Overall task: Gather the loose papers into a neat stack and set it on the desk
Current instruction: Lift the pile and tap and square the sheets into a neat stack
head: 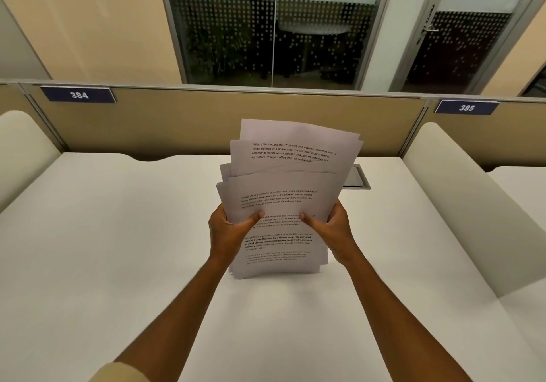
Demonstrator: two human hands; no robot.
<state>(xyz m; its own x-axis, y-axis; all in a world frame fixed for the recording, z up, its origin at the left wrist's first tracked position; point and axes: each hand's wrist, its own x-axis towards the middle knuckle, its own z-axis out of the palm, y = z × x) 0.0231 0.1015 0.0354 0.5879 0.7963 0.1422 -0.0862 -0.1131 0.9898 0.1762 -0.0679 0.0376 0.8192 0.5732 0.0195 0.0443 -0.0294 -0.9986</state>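
Uneven papers held upright above the white desk, bottom edge near its surface, left hand and right hand gripped opposite sides, thumbs pressed on front sheet, grey hatch behind papers

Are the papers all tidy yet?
Not yet. Gathered: every sheet seen is in one bunch of papers, none loose on the desk. Now: left hand and right hand hold it upright. Left: the top edges stick out unevenly, so square them, then lay it down.
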